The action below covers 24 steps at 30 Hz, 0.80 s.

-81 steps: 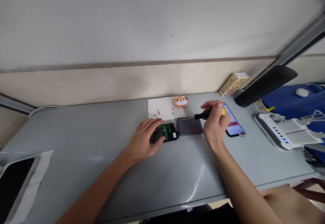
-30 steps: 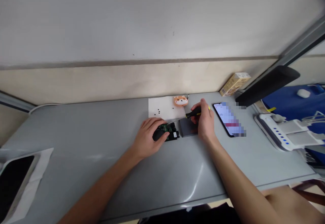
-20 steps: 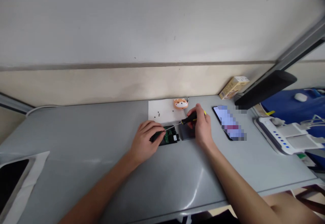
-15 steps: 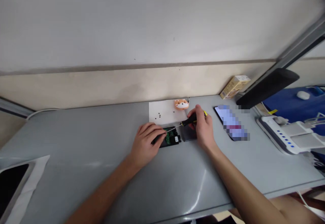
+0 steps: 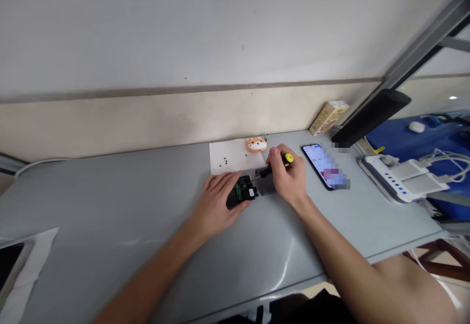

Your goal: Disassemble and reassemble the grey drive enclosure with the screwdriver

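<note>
My left hand [image 5: 217,202] is closed around a small black device [image 5: 233,200] whose green circuit board [image 5: 240,190] lies exposed, thumb along the near edge and fingers over the far one. In my right hand [image 5: 290,176] is a screwdriver [image 5: 265,171] with a black handle and yellow end cap. Its thin shaft slants down to the left onto the board; what the tip touches is too small to make out. A flat dark piece [image 5: 267,185] lies on the desk under my right hand, partly covered by it.
Behind the device, a white sheet [image 5: 235,157] carries several tiny black screws [image 5: 225,162] and an orange animal-face case [image 5: 256,144]. To the right are a phone [image 5: 323,165], a power strip [image 5: 389,179], a small box [image 5: 328,117] and a black cylinder-like object [image 5: 370,117].
My left hand has shifted from pinching near the board to spanning the device's body. The screwdriver has tilted more upright, its tip moving right across the board. The whole view has shifted slightly.
</note>
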Each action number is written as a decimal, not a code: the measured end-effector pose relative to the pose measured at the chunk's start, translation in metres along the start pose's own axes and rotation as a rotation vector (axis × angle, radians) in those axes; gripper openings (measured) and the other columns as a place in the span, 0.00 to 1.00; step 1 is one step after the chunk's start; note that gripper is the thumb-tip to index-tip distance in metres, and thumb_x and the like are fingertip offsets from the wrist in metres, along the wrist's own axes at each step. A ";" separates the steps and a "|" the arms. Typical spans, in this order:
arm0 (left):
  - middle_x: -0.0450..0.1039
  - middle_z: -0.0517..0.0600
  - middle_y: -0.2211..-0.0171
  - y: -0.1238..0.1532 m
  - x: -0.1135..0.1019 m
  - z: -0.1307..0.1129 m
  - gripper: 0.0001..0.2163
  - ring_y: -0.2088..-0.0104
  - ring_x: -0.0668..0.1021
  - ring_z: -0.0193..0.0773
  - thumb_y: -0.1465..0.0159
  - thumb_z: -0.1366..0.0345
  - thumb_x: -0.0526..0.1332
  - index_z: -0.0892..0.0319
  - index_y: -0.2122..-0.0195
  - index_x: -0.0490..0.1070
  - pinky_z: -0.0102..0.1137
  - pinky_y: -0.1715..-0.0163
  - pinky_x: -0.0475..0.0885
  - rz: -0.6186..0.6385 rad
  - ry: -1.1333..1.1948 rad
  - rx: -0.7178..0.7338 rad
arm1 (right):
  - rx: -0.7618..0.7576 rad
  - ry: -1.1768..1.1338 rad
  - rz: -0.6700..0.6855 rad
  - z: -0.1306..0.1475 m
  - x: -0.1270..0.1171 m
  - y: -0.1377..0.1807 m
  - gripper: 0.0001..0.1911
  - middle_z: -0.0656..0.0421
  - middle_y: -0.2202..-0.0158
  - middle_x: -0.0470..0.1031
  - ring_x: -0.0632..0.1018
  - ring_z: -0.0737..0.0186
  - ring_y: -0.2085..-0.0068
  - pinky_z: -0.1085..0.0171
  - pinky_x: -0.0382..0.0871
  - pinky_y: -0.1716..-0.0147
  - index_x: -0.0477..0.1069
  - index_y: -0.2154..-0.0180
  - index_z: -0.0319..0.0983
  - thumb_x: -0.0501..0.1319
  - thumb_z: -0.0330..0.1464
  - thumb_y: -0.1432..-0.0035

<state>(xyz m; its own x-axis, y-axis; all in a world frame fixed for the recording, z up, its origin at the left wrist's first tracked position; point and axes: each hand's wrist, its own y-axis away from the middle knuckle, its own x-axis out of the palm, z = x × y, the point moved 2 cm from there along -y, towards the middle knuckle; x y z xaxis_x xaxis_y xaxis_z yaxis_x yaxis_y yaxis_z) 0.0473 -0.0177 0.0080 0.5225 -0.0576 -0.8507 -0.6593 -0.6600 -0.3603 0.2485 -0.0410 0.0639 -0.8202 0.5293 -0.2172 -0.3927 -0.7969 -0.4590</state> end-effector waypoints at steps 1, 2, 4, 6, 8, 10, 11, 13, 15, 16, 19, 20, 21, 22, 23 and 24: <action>0.71 0.55 0.38 0.000 0.001 0.001 0.30 0.38 0.72 0.50 0.32 0.54 0.64 0.54 0.33 0.58 0.48 0.38 0.64 0.001 -0.005 -0.010 | -0.001 0.019 0.017 -0.002 0.001 0.000 0.22 0.64 0.79 0.61 0.63 0.69 0.76 0.65 0.57 0.74 0.66 0.75 0.39 0.56 0.45 0.32; 0.71 0.55 0.38 0.000 0.002 0.002 0.29 0.39 0.72 0.50 0.32 0.55 0.64 0.54 0.33 0.59 0.48 0.38 0.63 0.001 -0.011 -0.020 | -0.002 0.031 0.030 -0.004 0.001 0.000 0.22 0.64 0.79 0.61 0.62 0.69 0.76 0.65 0.56 0.74 0.66 0.75 0.39 0.57 0.45 0.32; 0.72 0.54 0.39 0.000 0.004 0.003 0.29 0.39 0.73 0.49 0.33 0.55 0.65 0.54 0.33 0.59 0.48 0.37 0.63 -0.001 -0.017 -0.030 | -0.005 0.037 0.048 -0.006 0.002 0.000 0.22 0.64 0.79 0.61 0.62 0.69 0.76 0.65 0.56 0.74 0.66 0.75 0.39 0.56 0.45 0.32; 0.72 0.54 0.39 -0.001 0.004 0.003 0.29 0.40 0.73 0.49 0.33 0.56 0.65 0.54 0.34 0.59 0.47 0.38 0.63 -0.002 -0.014 -0.026 | -0.008 0.036 0.055 -0.007 0.002 0.001 0.21 0.64 0.79 0.61 0.62 0.69 0.75 0.64 0.56 0.74 0.67 0.74 0.39 0.56 0.44 0.32; 0.73 0.53 0.40 -0.001 0.004 0.002 0.28 0.40 0.73 0.48 0.33 0.57 0.65 0.53 0.34 0.60 0.46 0.38 0.63 -0.007 -0.008 -0.024 | -0.009 0.035 0.057 -0.008 0.003 0.001 0.21 0.64 0.79 0.61 0.62 0.69 0.75 0.64 0.55 0.73 0.67 0.74 0.39 0.56 0.44 0.31; 0.73 0.52 0.40 -0.001 0.003 0.002 0.27 0.40 0.74 0.47 0.33 0.57 0.66 0.53 0.35 0.60 0.46 0.38 0.63 -0.011 -0.001 -0.029 | -0.008 0.033 0.059 -0.008 0.003 0.001 0.21 0.64 0.78 0.61 0.62 0.69 0.75 0.64 0.55 0.73 0.67 0.74 0.39 0.56 0.44 0.31; 0.73 0.52 0.40 -0.002 0.003 0.002 0.27 0.40 0.74 0.47 0.33 0.58 0.66 0.52 0.35 0.61 0.46 0.38 0.63 -0.011 0.005 -0.033 | -0.007 0.032 0.060 -0.008 0.003 0.002 0.21 0.64 0.78 0.61 0.62 0.69 0.75 0.64 0.55 0.73 0.67 0.74 0.39 0.56 0.44 0.31; 0.74 0.51 0.41 -0.002 0.003 0.001 0.26 0.40 0.74 0.46 0.33 0.59 0.66 0.52 0.36 0.62 0.45 0.37 0.63 -0.005 0.018 -0.042 | -0.006 0.031 0.058 -0.008 0.003 0.002 0.21 0.64 0.78 0.61 0.62 0.69 0.75 0.64 0.55 0.73 0.66 0.74 0.39 0.55 0.44 0.31; 0.74 0.50 0.41 -0.001 0.003 0.001 0.25 0.41 0.74 0.46 0.33 0.60 0.66 0.52 0.37 0.63 0.45 0.37 0.63 -0.004 0.027 -0.040 | -0.006 0.033 0.046 -0.007 0.003 0.002 0.22 0.64 0.78 0.61 0.62 0.69 0.75 0.64 0.55 0.74 0.66 0.74 0.39 0.55 0.44 0.31; 0.74 0.50 0.41 -0.001 0.002 0.001 0.24 0.41 0.75 0.46 0.33 0.60 0.66 0.52 0.37 0.63 0.45 0.37 0.63 -0.005 0.029 -0.038 | -0.006 0.036 0.038 -0.006 0.002 0.002 0.22 0.64 0.78 0.61 0.62 0.69 0.75 0.64 0.55 0.74 0.66 0.75 0.39 0.55 0.43 0.31; 0.75 0.50 0.42 -0.002 0.002 0.000 0.24 0.41 0.75 0.46 0.33 0.60 0.66 0.51 0.38 0.63 0.46 0.38 0.63 -0.009 0.033 -0.035 | -0.004 0.039 0.033 -0.006 0.002 0.002 0.22 0.64 0.78 0.62 0.63 0.69 0.75 0.64 0.55 0.73 0.66 0.75 0.39 0.55 0.43 0.31; 0.75 0.50 0.42 -0.002 0.002 0.000 0.24 0.42 0.75 0.46 0.33 0.60 0.66 0.51 0.38 0.63 0.46 0.38 0.63 -0.006 0.036 -0.039 | -0.004 0.038 0.038 -0.006 0.002 0.002 0.22 0.64 0.78 0.62 0.63 0.69 0.75 0.64 0.56 0.73 0.66 0.75 0.39 0.55 0.43 0.31; 0.75 0.50 0.42 -0.002 0.002 0.000 0.23 0.42 0.75 0.46 0.33 0.60 0.66 0.50 0.39 0.64 0.46 0.38 0.63 -0.002 0.038 -0.042 | -0.004 0.035 0.044 -0.006 0.002 0.002 0.22 0.64 0.78 0.62 0.63 0.69 0.75 0.64 0.56 0.73 0.66 0.75 0.39 0.55 0.43 0.31; 0.75 0.50 0.43 -0.003 0.002 0.000 0.23 0.42 0.75 0.46 0.34 0.60 0.66 0.50 0.39 0.64 0.46 0.38 0.63 -0.002 0.039 -0.044 | -0.004 0.035 0.050 -0.006 0.003 0.002 0.22 0.64 0.78 0.62 0.63 0.69 0.75 0.64 0.56 0.73 0.66 0.75 0.39 0.55 0.43 0.31; 0.75 0.50 0.43 -0.003 0.002 -0.001 0.22 0.42 0.75 0.46 0.34 0.61 0.67 0.50 0.40 0.64 0.46 0.38 0.63 -0.003 0.039 -0.048 | -0.003 0.038 0.055 -0.006 0.003 0.002 0.22 0.64 0.79 0.62 0.63 0.69 0.75 0.64 0.56 0.73 0.66 0.75 0.39 0.55 0.43 0.31; 0.76 0.49 0.43 -0.003 0.002 -0.001 0.22 0.43 0.76 0.46 0.34 0.61 0.67 0.51 0.41 0.65 0.46 0.38 0.63 -0.004 0.038 -0.051 | 0.000 0.043 0.058 -0.007 0.003 0.002 0.22 0.64 0.79 0.61 0.62 0.69 0.75 0.64 0.56 0.73 0.66 0.75 0.39 0.55 0.43 0.31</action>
<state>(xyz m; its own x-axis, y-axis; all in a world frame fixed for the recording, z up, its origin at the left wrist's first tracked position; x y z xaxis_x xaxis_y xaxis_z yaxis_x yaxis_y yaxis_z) 0.0508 -0.0164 0.0081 0.5461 -0.0828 -0.8336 -0.6289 -0.6979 -0.3427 0.2478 -0.0395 0.0565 -0.8228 0.4942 -0.2806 -0.3448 -0.8267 -0.4447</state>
